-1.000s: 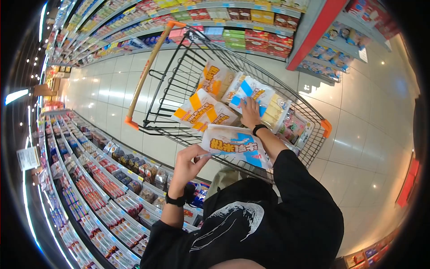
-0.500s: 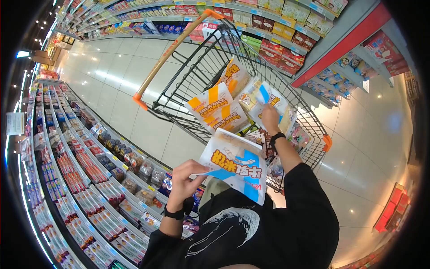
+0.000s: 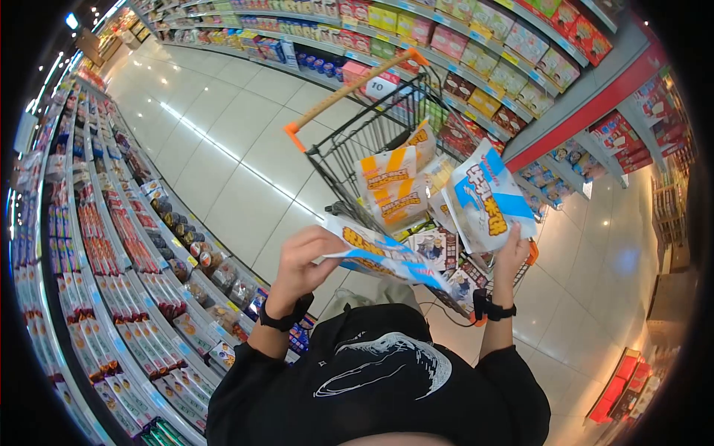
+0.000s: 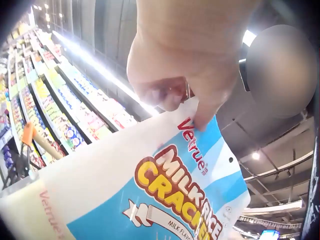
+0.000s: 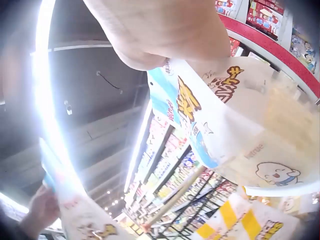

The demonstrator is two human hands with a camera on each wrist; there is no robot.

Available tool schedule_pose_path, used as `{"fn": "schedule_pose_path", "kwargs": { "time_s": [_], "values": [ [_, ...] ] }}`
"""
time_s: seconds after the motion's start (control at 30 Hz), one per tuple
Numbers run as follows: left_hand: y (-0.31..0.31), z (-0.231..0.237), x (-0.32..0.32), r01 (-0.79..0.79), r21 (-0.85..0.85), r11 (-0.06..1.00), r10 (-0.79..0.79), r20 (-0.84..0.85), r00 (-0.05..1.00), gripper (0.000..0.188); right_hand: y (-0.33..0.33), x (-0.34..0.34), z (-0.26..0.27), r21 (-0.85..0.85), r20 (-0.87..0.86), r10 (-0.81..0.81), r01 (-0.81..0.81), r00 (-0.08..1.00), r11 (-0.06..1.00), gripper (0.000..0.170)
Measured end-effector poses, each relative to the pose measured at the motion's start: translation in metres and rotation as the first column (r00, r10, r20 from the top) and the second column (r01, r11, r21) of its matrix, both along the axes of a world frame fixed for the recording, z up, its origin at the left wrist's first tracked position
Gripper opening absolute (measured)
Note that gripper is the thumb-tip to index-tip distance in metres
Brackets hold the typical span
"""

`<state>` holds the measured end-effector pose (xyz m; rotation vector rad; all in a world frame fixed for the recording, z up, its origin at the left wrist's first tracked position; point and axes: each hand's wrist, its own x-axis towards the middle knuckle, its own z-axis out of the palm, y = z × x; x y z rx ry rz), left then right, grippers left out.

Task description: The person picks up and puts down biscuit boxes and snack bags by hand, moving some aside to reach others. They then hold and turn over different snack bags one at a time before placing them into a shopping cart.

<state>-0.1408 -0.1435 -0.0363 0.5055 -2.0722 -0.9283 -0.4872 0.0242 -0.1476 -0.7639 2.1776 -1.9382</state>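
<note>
My left hand (image 3: 303,256) pinches the edge of a blue-and-white bag of milk rice crackers (image 3: 383,254), which tilts over the cart's near side. In the left wrist view the thumb presses on the printed front of this cracker bag (image 4: 170,185). A second blue-and-white cracker bag (image 3: 487,195) is raised above the cart, its lower edge gripped by my right hand (image 3: 510,259). The right wrist view shows this bag (image 5: 187,112) close up under the hand. Below, orange-and-white cracker bags (image 3: 390,186) lie inside the shopping cart (image 3: 338,160).
Other packets (image 3: 435,249) lie in the cart, under the two raised bags. A long shelf of snacks (image 3: 134,245) runs along the left, and stocked shelves (image 3: 446,52) stand behind the cart. Tiled floor (image 3: 216,141) stretches between them. A red shelf edge (image 3: 587,104) is at the right.
My right hand has lifted a blue-and-white cracker bag out of the cart and drawn it right and towards me. The left hand keeps its bag, now tipped flatter.
</note>
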Motion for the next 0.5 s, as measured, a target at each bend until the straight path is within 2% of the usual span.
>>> {"fn": "schedule_pose_path", "kwargs": {
  "time_s": [0.07, 0.1, 0.17, 0.2, 0.27, 0.3, 0.33, 0.4, 0.5],
  "values": [
    [-0.001, 0.001, 0.030, -0.088, 0.010, 0.996, 0.088, 0.017, 0.996, 0.019, 0.001, 0.030, 0.031, -0.078, 0.141, -0.003, 0.014, 0.990, 0.997, 0.032],
    [-0.002, 0.000, 0.048, -0.194, -0.094, 0.977, 0.202, 0.088, 0.975, 0.019, -0.006, 0.052, 0.050, -0.198, 0.210, 0.050, -0.007, 0.976, 0.980, 0.031],
    [-0.002, 0.004, 0.080, -0.344, -0.276, 0.897, 0.402, 0.190, 0.896, 0.017, -0.011, 0.079, 0.059, -0.262, 0.262, 0.081, -0.009, 0.962, 0.965, 0.031],
    [-0.005, -0.001, 0.095, -0.370, -0.278, 0.886, 0.428, 0.188, 0.884, 0.017, -0.015, 0.093, 0.063, -0.324, 0.315, 0.096, 0.012, 0.944, 0.946, 0.032],
    [-0.009, -0.023, 0.126, -0.486, -0.204, 0.850, 0.490, -0.035, 0.871, 0.014, -0.028, 0.126, 0.068, -0.350, 0.324, 0.163, -0.042, 0.932, 0.936, 0.032],
    [-0.006, -0.026, 0.136, -0.535, -0.013, 0.845, 0.534, -0.043, 0.844, 0.008, -0.035, 0.139, 0.070, -0.362, 0.366, 0.185, -0.044, 0.912, 0.931, 0.032],
    [-0.004, -0.030, 0.152, -0.575, -0.024, 0.818, 0.574, -0.039, 0.818, 0.008, -0.046, 0.157, 0.070, -0.375, 0.405, 0.212, -0.050, 0.889, 0.926, 0.031],
    [-0.004, -0.039, 0.183, -0.654, 0.304, 0.693, 0.691, -0.021, 0.722, 0.007, -0.067, 0.186, 0.064, -0.384, 0.434, 0.308, -0.135, 0.847, 0.913, 0.031],
    [-0.005, -0.050, 0.228, -0.724, 0.376, 0.579, 0.799, -0.087, 0.594, 0.012, -0.105, 0.227, 0.060, -0.406, 0.487, 0.453, -0.266, 0.747, 0.874, 0.030]
  ]
}}
